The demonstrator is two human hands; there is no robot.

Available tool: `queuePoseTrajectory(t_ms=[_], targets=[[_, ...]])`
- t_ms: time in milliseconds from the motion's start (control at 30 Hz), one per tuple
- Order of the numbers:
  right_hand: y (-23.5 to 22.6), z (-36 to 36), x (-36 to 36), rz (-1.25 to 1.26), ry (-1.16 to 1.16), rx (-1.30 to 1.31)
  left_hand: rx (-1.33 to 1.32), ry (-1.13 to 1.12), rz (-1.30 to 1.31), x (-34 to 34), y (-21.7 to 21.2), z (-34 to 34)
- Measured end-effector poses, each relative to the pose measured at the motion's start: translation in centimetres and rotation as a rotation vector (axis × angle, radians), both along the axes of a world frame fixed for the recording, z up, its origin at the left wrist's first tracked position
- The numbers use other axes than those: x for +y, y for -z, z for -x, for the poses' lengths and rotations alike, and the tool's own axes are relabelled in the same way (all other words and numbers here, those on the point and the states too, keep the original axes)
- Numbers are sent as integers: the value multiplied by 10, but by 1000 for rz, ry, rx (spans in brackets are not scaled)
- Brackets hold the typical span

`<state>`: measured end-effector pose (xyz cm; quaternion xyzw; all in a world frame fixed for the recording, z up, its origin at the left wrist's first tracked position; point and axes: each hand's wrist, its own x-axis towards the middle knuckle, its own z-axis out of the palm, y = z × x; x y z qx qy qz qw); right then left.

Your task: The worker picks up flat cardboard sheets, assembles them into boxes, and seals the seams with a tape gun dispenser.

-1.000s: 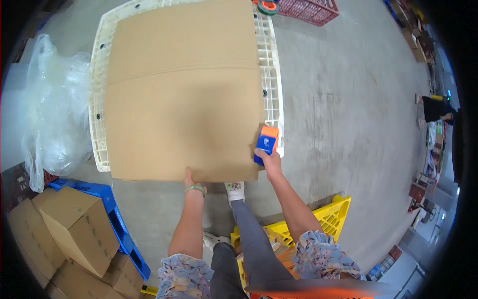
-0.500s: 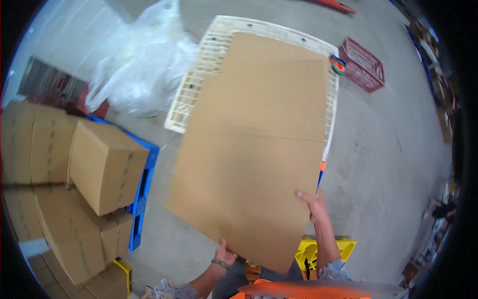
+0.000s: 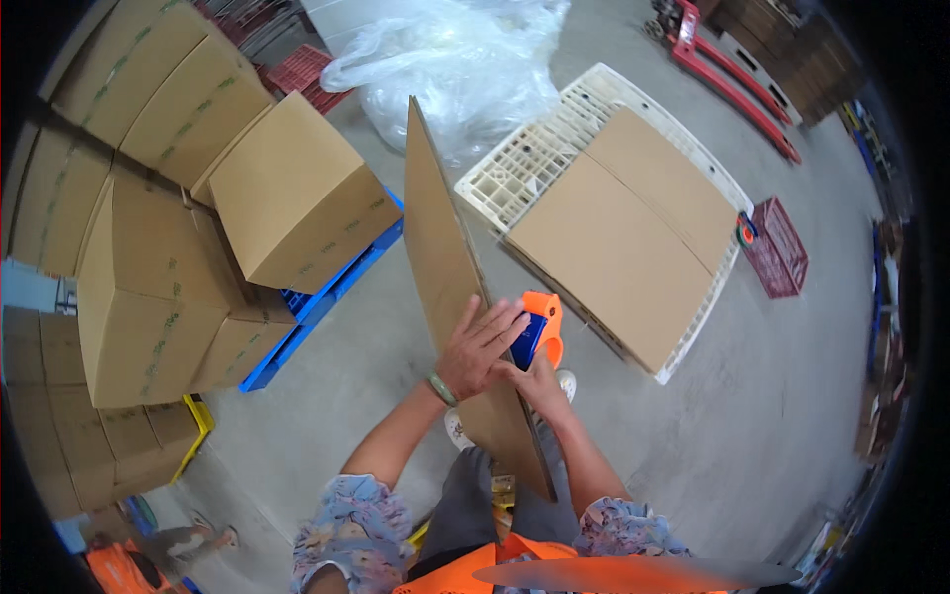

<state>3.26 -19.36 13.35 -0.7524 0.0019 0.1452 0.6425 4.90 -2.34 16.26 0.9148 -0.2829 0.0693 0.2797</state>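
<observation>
A flat, folded cardboard carton (image 3: 440,228) stands on edge in front of me, tilted, its narrow top edge turned up. My left hand (image 3: 477,351) lies against its upper part with fingers stretched out, a green bangle at the wrist. On the carton's right side my right hand (image 3: 541,386) is closed around an orange-and-blue tape dispenser (image 3: 539,332). The two hands nearly meet at the carton's edge; my left hand partly covers the contact there. More flat cardboard cartons (image 3: 633,238) lie stacked on a white plastic pallet (image 3: 515,178) beyond my right hand.
Closed cardboard boxes (image 3: 287,188) are piled at the left on a blue pallet (image 3: 327,327). Clear plastic wrap (image 3: 445,79) lies at the back. A red crate (image 3: 777,247) and a red pallet jack (image 3: 732,79) stand right. A person in orange (image 3: 124,569) is at lower left.
The flat carton has come off the pallet stack and been turned up on edge before me. My left hand has moved from its near edge onto its side. The view has swung left.
</observation>
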Motion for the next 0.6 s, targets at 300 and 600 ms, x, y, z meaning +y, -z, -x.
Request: queuePoseTrajectory(t_ms=[300, 600], targets=[[-27, -50, -30, -223, -378, 384, 99, 72, -192, 22, -5, 6], [-22, -78, -92, 326, 118, 108, -23, -65, -636, 70, -84, 38]])
